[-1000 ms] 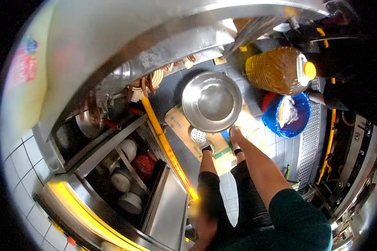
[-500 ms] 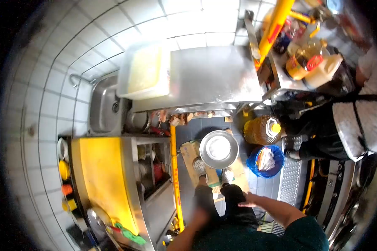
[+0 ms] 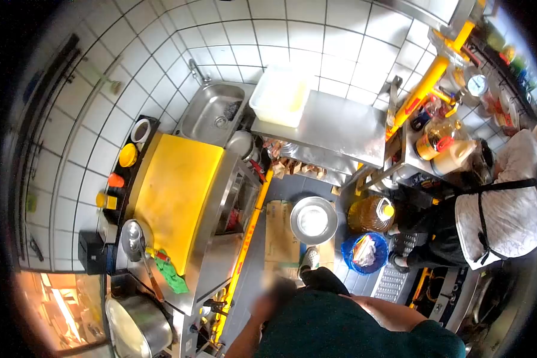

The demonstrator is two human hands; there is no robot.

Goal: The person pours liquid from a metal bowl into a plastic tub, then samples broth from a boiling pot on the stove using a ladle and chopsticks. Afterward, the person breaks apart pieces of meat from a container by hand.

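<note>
The bowl point(image 3: 314, 219) sits on the floor ahead of the feet — both hands hidden, their grip can't be told.

Person has straightened up from the floor
The right hand has left the steel bowl point(image 3: 314, 220) and drawn out of view; the yellow surface point(image 3: 174, 196) now shows

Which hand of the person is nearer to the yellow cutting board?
Left. The left hand, blurred, is just right of the counter that bears the yellow cutting board. The right hand is hidden; its forearm lies farther right, beyond the torso.
</note>
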